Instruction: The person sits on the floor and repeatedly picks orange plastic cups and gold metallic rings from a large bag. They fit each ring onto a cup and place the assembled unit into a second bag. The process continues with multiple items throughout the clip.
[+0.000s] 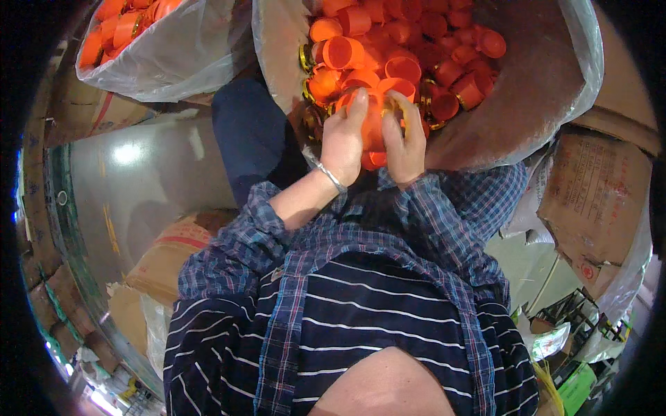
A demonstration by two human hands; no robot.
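Observation:
In front of my body, over the near edge of a lined box, both hands meet around an orange plastic cup-shaped piece. My left hand is closed on its left side, the thumb lying along the top. From the right, my right hand grips the same piece with thumb and bent fingers; some fingertips are hidden behind it. Directly beyond the hands lies a heap of similar orange cups, several with shiny gold-coloured rings. A clear plastic liner covers the walls of the box holding them.
Another plastic-lined box of orange pieces stands at the far left. Brown cartons lie at the left and right. A grey floor shows at left. Bags and a green box sit at the lower right.

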